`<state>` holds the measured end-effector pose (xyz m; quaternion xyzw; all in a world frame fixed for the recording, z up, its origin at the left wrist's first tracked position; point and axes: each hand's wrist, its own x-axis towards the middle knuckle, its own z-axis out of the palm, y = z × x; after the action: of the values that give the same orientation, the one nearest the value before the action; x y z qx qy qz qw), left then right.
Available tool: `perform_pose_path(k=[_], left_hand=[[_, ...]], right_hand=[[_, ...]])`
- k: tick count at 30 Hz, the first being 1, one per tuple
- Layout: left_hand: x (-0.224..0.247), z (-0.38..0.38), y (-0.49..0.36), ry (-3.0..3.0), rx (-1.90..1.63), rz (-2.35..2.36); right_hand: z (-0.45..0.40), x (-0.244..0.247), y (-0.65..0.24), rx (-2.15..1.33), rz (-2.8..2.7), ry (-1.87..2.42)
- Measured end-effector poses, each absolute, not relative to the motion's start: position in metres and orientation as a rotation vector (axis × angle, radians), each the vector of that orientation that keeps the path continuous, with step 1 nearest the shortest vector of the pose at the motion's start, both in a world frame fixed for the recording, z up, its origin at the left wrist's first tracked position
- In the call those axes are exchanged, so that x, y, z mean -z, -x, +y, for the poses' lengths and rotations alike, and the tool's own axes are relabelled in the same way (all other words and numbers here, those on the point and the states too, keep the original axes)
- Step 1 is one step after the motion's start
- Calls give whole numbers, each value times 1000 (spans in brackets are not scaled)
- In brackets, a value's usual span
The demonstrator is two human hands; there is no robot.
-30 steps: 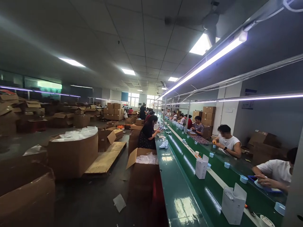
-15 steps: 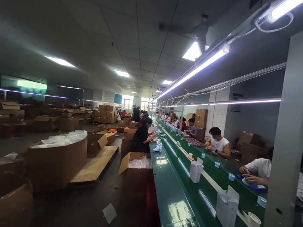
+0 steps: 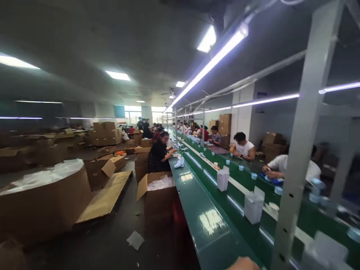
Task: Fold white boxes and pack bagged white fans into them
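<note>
Head view: a lone hand (image 3: pixel 243 264) of the wearer, cut off by the bottom edge and too blurred to tell left from right, lies just beside the near rim of a long green assembly desk (image 3: pixel 208 240). Too little of it shows to tell whether the grip is spread, pressed together or pinching anything. Along the desk stand two white cardboard boxes (image 3: pixel 222 179), with small blue rings (image 3: pixel 241 168) nearby and a white steel post (image 3: pixel 303 127) rising at right. Co-workers sit on the far side: one in a white sleeveless shirt (image 3: pixel 244 149) has both hands raised over the desk, and another in a white shirt (image 3: pixel 289 167) has both hands at a blue tray (image 3: pixel 270 179). On the near side, a co-worker in a black top (image 3: pixel 159 155) reaches toward the desk. Beside that co-worker is an open carton of clear plastic bags (image 3: pixel 157 191). Left of it lie a large round cardboard drum (image 3: pixel 42 198) and a wooden pallet (image 3: pixel 104 198), with a sheet of paper (image 3: pixel 135 240) on the floor.
</note>
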<state>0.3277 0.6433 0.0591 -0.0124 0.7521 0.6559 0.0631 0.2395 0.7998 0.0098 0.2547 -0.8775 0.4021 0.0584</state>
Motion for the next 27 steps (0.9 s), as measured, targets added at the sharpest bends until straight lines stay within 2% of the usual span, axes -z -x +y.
perform_pose_path(k=[3,6,12,20,23,27], left_hand=[[-26,660,-317,179,-1966,2080],[-2,681,-311,250,-1971,1951],[3,696,-327,-51,-2454,1452],[2,689,-316,-408,-2006,1914],[-27,688,-314,-657,-1687,2126],[-81,688,-313,-912,-1025,2579]], right_hand=[[836,32,-304,-1385,-2725,-435],[840,40,-331,-1690,-2541,-259],[829,30,-328,-1873,-2329,-52],[849,34,-341,-1975,-2153,121],[858,22,-346,-2146,-2048,158],[871,-7,-352,-2295,-2050,47]])
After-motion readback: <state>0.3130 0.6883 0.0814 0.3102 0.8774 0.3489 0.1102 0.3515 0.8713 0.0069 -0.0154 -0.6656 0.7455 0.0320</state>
